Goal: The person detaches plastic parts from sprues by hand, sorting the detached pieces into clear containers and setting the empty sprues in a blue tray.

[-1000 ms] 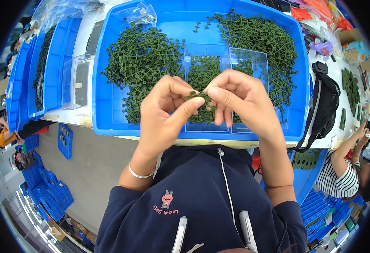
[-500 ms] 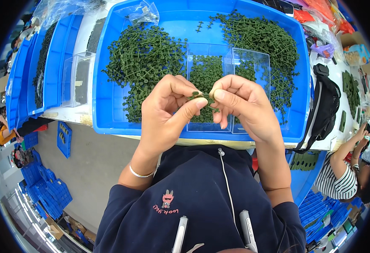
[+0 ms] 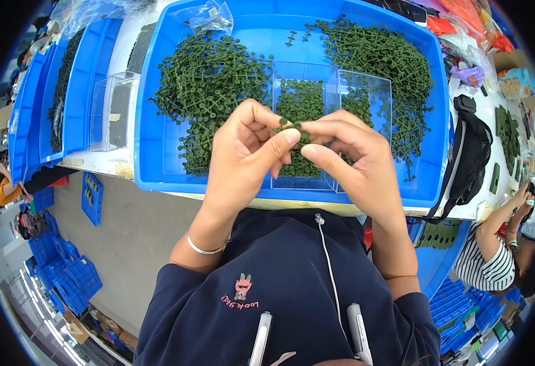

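In front of my chest, over the near part of a large blue tray, both hands meet at a small dark green plastic piece with round discs. My left hand pinches it between thumb and fingers. The index finger and thumb of my right hand sit around the discs at its right end. The fingers hide part of the piece. Behind the hands, two clear plastic boxes stand in the tray, with loose green discs in them.
Tangled green branched pieces pile up at the tray's left, and another heap fills its right. A black strap bag lies right of the tray. More blue trays stand left. A person in a striped shirt works at right.
My right thumb and index finger have moved apart and shifted around the end of the green piece. My left hand keeps its pinch, slightly further right.
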### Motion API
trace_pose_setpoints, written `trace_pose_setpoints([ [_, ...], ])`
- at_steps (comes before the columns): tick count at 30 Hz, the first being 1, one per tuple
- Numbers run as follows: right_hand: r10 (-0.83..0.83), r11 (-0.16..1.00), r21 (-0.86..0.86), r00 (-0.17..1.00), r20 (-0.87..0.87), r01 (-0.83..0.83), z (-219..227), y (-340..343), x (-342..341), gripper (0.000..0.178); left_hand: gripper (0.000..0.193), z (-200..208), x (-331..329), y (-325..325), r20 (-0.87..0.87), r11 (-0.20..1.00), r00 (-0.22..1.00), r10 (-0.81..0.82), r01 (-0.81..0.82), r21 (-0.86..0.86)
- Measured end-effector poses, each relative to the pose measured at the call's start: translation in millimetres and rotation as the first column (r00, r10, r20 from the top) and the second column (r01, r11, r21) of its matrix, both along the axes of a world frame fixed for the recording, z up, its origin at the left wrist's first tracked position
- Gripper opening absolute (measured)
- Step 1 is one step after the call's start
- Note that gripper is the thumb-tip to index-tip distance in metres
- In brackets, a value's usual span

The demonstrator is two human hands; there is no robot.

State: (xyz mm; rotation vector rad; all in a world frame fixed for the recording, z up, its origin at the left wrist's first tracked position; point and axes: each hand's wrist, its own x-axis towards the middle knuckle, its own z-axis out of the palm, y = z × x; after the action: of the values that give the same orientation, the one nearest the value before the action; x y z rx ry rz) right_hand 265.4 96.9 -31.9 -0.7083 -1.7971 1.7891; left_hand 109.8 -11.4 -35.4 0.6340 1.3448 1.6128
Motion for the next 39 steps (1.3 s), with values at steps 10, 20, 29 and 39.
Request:
trace_pose_setpoints([
  [10,-0.213,0.910,0.348,0.974,-0.071,0.225,-3,0,19,0.018,0.012,7,16,13,-0.005,0.989,0.990,-0.142,0.142,0.030],
  [20,-0.343,0.822,0.445,0.933,-0.112,0.356,0,1,38,0.009,0.013,8,32,32,0.024,0.968,0.972,-0.235,0.237,-0.081],
  [29,-0.320,0.869,0.388,0.947,-0.032,0.307,-8,17,59,0.018,0.014,8,48,44,-0.199,0.946,0.933,-0.301,0.266,-0.183],
  [39,-0.225,0.974,0.012,0.972,-0.073,0.227,-20,23,77,0.012,0.012,6,54,47,-0.216,0.928,0.906,-0.363,0.333,-0.166],
])
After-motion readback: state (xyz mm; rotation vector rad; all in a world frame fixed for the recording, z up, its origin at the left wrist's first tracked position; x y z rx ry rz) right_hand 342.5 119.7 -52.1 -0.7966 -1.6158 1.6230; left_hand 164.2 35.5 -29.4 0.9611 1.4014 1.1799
